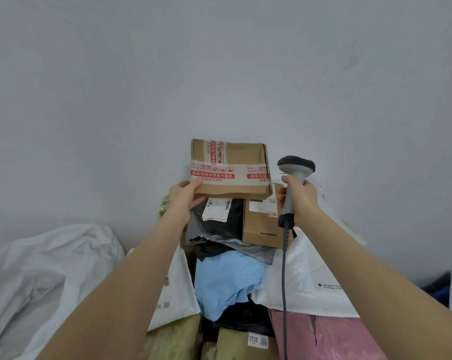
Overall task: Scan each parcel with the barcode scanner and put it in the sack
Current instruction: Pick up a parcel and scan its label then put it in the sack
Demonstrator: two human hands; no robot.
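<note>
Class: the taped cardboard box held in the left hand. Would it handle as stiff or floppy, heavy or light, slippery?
Probably stiff: the cardboard box keeps straight edges though the left hand grips only one corner. Likely light for its size, since that one-corner grip holds it up. Its glossy tape might feel slippery.

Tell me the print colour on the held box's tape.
Red print on the tape of the cardboard box; head view.

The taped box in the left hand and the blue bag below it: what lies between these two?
Head view: a black bag with a white label, then a crumpled grey bag, lie between the taped box and the blue bag.
</note>
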